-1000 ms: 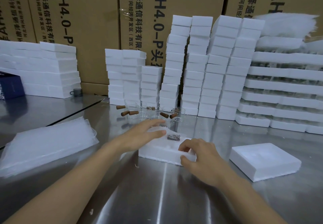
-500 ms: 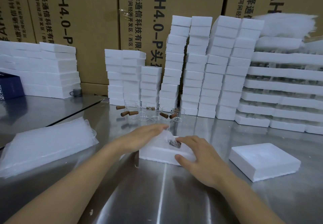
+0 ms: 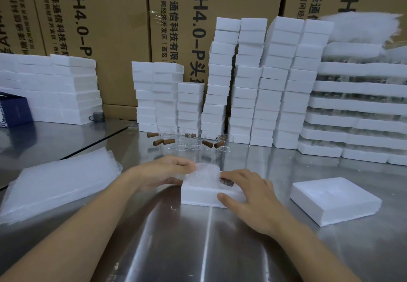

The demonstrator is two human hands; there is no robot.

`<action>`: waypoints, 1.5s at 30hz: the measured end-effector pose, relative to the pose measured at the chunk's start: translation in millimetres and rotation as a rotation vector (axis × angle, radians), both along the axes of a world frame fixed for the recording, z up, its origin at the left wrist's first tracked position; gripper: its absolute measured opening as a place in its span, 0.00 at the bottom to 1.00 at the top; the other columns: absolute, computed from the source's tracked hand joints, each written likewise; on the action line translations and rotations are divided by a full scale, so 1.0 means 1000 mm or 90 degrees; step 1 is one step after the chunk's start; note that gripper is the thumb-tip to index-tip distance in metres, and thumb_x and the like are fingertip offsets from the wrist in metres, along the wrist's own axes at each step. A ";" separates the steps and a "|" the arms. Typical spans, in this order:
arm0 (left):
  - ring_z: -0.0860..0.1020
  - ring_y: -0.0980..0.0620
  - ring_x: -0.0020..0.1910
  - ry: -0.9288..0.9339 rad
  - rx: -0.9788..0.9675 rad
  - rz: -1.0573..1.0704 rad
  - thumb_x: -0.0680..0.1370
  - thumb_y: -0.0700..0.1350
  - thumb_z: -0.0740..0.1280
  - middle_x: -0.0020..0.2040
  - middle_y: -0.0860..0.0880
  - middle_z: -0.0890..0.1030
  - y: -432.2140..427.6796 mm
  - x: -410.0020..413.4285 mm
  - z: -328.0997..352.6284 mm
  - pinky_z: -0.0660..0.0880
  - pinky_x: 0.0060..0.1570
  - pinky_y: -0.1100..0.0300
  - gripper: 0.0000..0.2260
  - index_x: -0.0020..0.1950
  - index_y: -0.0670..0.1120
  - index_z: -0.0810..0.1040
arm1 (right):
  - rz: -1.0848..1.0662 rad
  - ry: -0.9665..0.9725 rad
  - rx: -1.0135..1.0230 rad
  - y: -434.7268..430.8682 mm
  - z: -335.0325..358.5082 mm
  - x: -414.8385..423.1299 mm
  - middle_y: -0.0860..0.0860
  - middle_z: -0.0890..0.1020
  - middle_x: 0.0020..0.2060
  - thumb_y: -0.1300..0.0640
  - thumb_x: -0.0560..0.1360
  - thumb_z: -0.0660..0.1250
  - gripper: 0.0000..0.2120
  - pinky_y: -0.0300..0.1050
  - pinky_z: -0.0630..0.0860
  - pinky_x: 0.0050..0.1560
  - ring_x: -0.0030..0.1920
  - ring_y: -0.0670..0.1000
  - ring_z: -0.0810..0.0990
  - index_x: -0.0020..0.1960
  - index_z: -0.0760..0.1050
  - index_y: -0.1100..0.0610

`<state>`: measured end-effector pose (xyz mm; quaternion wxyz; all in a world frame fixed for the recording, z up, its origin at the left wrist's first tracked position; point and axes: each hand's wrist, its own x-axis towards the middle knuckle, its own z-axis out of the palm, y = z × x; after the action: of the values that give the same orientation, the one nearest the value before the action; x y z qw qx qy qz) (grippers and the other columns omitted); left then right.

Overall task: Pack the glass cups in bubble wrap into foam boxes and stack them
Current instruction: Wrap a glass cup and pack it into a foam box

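Fingers of left hand and right hand, straight, press wrapped cup, its glass seemingly hidden, in foam box.

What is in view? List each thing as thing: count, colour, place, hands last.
foam box: one, white, table centre
wrapped cup: one, clear wrap, brown handle, in that box
foam slab: one, white, right of box
bubble wrap sheets: one pile, translucent, near left
glass cups: several, clear, brown handles, behind box
foam stacks: many, white, along back
cartons: several, brown, behind stacks
blue box: one, far left
table: one, steel
left hand: one, on wrapped cup
right hand: one, on cup and box
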<state>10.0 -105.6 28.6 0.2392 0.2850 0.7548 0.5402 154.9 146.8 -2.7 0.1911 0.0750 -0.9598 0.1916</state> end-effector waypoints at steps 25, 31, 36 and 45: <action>0.79 0.46 0.70 0.027 -0.031 0.068 0.79 0.37 0.73 0.69 0.43 0.80 0.007 0.007 0.001 0.75 0.74 0.46 0.21 0.70 0.52 0.80 | -0.417 0.130 0.019 0.058 0.032 0.013 0.51 0.81 0.57 0.51 0.76 0.69 0.19 0.56 0.71 0.62 0.62 0.57 0.77 0.67 0.75 0.47; 0.82 0.50 0.65 0.022 -0.019 0.070 0.80 0.35 0.71 0.66 0.46 0.82 0.010 0.009 -0.002 0.80 0.55 0.64 0.19 0.68 0.52 0.82 | -0.455 -0.118 -0.006 0.077 0.021 0.019 0.50 0.72 0.66 0.53 0.75 0.66 0.20 0.51 0.76 0.53 0.52 0.57 0.81 0.66 0.73 0.44; 0.81 0.54 0.65 0.091 0.032 0.146 0.81 0.36 0.71 0.65 0.53 0.82 0.018 0.010 -0.002 0.82 0.57 0.61 0.18 0.66 0.56 0.82 | -0.311 0.146 -0.039 0.065 0.029 0.014 0.46 0.74 0.62 0.64 0.76 0.65 0.20 0.50 0.78 0.49 0.49 0.51 0.80 0.60 0.77 0.44; 0.67 0.63 0.77 0.355 0.110 0.148 0.72 0.51 0.84 0.80 0.61 0.68 0.032 0.024 0.005 0.69 0.72 0.57 0.48 0.78 0.78 0.57 | 0.308 0.159 -1.085 0.034 0.070 0.022 0.52 0.84 0.61 0.65 0.80 0.69 0.18 0.44 0.82 0.53 0.60 0.52 0.85 0.66 0.79 0.49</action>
<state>34.5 -73.8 33.3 -0.0654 0.3529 0.7701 0.5273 176.5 181.2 67.8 0.2396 0.1283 -0.4214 0.8652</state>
